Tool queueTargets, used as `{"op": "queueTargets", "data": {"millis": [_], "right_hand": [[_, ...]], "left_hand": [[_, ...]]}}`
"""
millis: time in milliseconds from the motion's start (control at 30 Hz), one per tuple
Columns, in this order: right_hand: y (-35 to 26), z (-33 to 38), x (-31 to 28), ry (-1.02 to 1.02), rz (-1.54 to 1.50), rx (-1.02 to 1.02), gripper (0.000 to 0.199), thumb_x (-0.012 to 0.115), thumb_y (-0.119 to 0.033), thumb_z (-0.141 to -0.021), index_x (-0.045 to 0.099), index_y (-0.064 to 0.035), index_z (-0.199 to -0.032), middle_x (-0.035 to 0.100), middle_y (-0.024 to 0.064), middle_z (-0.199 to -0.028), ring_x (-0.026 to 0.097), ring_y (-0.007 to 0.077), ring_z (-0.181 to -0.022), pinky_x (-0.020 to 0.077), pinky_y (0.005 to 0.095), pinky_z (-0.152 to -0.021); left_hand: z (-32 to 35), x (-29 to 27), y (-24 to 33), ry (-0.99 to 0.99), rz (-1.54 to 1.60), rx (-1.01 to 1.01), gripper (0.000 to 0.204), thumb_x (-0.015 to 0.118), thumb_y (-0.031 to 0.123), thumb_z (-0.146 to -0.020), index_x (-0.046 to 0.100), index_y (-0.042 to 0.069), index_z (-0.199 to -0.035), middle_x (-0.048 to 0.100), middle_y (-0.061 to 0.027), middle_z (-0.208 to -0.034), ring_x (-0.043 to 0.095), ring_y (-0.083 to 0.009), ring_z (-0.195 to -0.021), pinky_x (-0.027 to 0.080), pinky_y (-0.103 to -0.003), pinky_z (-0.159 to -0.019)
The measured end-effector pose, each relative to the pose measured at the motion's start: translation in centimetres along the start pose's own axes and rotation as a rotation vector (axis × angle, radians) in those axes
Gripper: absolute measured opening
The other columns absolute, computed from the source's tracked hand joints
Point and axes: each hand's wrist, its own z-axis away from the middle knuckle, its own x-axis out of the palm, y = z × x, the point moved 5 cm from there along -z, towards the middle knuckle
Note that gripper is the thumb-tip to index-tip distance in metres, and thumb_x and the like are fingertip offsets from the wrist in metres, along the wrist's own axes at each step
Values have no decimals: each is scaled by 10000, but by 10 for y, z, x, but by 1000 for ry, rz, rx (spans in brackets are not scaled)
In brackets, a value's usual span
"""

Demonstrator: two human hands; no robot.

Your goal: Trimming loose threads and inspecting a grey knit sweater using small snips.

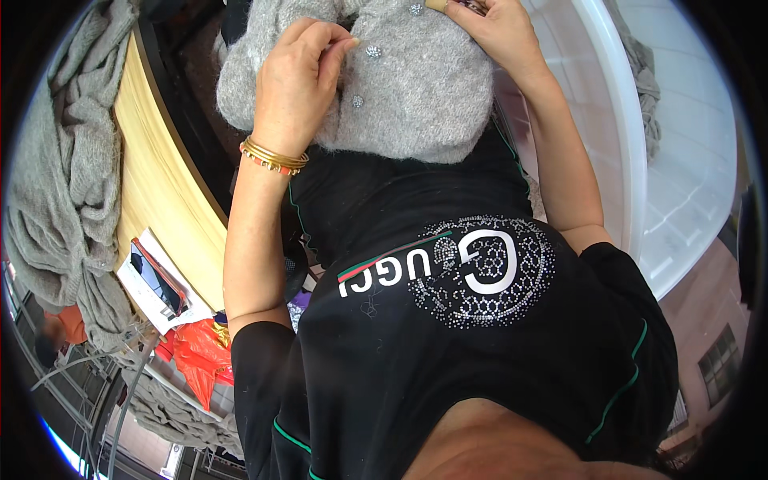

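A fuzzy light-grey knit garment point(416, 88) lies over my lap, with several round, sparkly buttons point(374, 52) along its front edge. My left hand point(300, 76), with gold bangles at the wrist, is above the garment beside those buttons. Its thumb and forefinger are pinched together; what they hold, if anything, is too small to make out. At the top edge of the view, my right hand point(500, 36) is closed on a small tan object point(437, 4), partly cut off by the frame, so its kind is unclear.
Left of me runs a pale wooden tabletop point(160, 160) with grey knit fabric point(68, 184) heaped along it. A printed card point(156, 280) and a red plastic bag point(204, 356) are near its closer end. To my right stands a large translucent white plastic tub point(620, 104).
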Motion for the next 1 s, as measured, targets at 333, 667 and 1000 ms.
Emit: {"op": "queueTargets", "data": {"millis": [333,667,1000], "right_hand": [[-96,29,-3,-247,-107,-314,354,782,-150,-901,708,-10,-1217,641,91,-905,597,167,-789,476,289,-701],[-88,33,15,-277,-421,-959,369,795,-146,-896,724,-7,-1230,640,62,-874,589,146,-795,461,271,-715],[-90,39,10,-470,-256,-368,327,795,-97,-884,744,-13,-1196,637,46,-869,590,130,-783,460,264,-689]], "left_hand": [[6,-9,8,54,480,-94,111,630,94,-1032,659,10,-1097,695,-28,-1130,598,-59,-907,488,-219,-782],[5,-2,6,39,757,-57,158,604,126,-1056,641,21,-1168,674,-19,-1156,581,-52,-993,457,-196,-851],[4,-15,36,-36,707,-273,141,587,151,-1062,615,29,-1128,604,24,-928,528,-26,-776,428,-181,-688]]}}
